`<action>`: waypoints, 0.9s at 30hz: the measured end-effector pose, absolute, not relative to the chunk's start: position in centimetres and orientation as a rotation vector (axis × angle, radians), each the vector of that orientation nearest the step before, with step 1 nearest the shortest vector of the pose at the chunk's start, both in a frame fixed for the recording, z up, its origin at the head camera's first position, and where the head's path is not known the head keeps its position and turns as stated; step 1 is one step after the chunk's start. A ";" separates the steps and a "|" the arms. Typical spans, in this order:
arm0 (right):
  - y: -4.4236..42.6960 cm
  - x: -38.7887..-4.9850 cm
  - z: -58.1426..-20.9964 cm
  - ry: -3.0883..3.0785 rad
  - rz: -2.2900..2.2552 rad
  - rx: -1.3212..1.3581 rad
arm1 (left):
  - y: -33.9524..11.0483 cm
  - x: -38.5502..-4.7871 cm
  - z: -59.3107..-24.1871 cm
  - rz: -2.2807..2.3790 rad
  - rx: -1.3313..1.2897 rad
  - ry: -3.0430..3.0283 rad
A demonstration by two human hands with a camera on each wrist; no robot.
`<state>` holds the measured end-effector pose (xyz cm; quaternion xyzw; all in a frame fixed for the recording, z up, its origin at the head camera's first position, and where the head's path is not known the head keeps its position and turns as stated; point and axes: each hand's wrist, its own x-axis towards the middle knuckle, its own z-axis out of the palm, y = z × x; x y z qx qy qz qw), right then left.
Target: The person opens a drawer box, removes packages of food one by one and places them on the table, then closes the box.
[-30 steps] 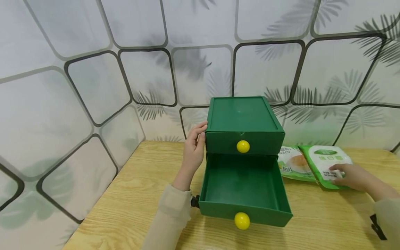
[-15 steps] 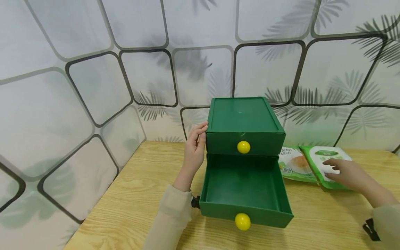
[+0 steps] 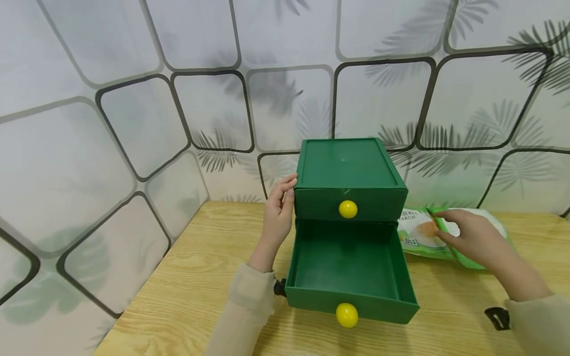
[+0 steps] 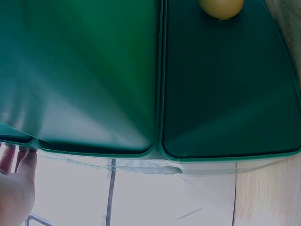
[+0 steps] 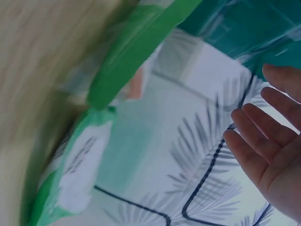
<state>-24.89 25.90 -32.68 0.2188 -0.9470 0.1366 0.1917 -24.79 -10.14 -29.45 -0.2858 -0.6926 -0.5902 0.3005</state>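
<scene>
Lower drawer (image 3: 306,295) out, right hand (image 3: 478,237) free

I read the opening step as done: the drawer stands pulled out of the green cabinet (image 3: 343,163), with no packet inside. Lifting a packet is, I judge, left to do. The right packet (image 3: 495,223) and left packet (image 3: 416,232) lie side by side on the table (image 3: 200,277), right of the cabinet. My right fingers spread loosely over the former, gripping nothing; my left hand (image 3: 277,217) rests, ungripping, against the cabinet's side.

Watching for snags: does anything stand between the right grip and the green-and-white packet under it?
Nothing visible does. In the head view, the right grip is over the packet; contact is unclear. The green drawer unit and left grip are to the left.
</scene>
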 end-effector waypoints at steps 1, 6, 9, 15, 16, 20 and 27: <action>25.5 -24.7 -32.5 -2.641 0.390 0.616 | -10.1 -24.8 -29.5 -1.565 -0.758 -1.837; 23.9 -23.9 -31.5 -2.592 0.445 0.621 | -10.0 -24.9 -29.6 -1.564 -0.763 -1.838; 23.0 -23.6 -30.9 -2.562 0.490 0.612 | -10.0 -24.9 -29.6 -1.562 -0.763 -1.835; 21.6 -23.1 -30.2 -2.498 0.619 0.574 | -10.1 -24.9 -29.5 -1.563 -0.765 -1.841; 21.5 -23.0 -30.1 -2.488 0.634 0.571 | -10.0 -24.9 -29.5 -1.565 -0.766 -1.845; 21.1 -22.7 -29.9 -2.441 0.649 0.585 | -10.0 -24.9 -29.4 -1.570 -0.766 -1.841; 20.5 -21.9 -29.3 -2.351 0.604 0.617 | -10.2 -24.8 -29.4 -1.566 -0.750 -1.848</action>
